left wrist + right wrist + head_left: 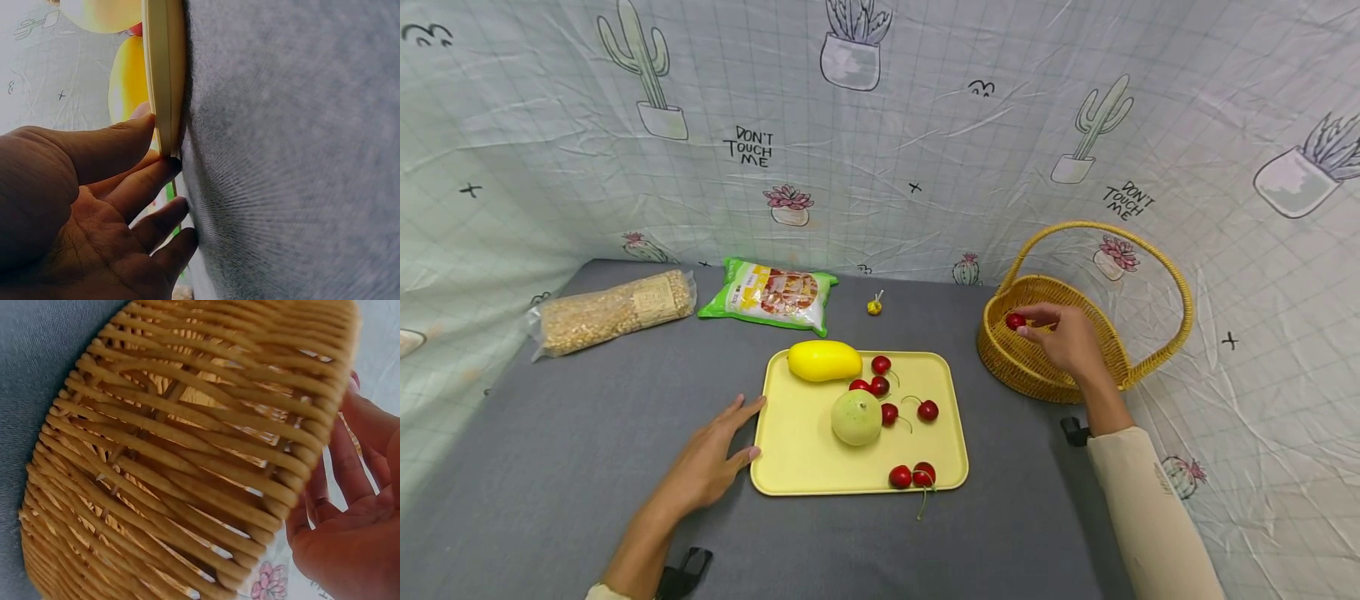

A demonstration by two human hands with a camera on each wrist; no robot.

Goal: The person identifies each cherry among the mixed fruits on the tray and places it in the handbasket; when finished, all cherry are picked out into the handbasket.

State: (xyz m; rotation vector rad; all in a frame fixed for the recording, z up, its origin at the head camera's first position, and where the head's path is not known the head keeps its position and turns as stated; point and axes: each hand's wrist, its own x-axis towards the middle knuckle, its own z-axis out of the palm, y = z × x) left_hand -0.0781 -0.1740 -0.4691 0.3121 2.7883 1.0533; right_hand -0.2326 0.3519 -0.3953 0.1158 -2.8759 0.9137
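Note:
My right hand [1063,337] pinches a red cherry [1016,321] over the yellow wicker basket [1011,379]. In the right wrist view the basket's woven side [169,444] hides the fingertips and the cherry. My left hand [703,462] touches the left edge of a pale yellow tray [793,475], thumb and fingers extended; in the left wrist view its thumb and forefinger meet the tray rim [165,75]. On the tray lie a yellow mango-shaped fruit [824,361], a round pale green fruit [857,417] and several cherries [928,411]. Two more cherries [900,477] lie at its front edge.
At the back left lie a clear bag of yellow kernels [617,312] and a green-and-white food packet [775,296]. A small yellow wrapped lollipop [875,307] is behind the tray. The basket's tall handle [1183,292] arches above it. A patterned cloth [917,150] hangs behind the grey table [587,442].

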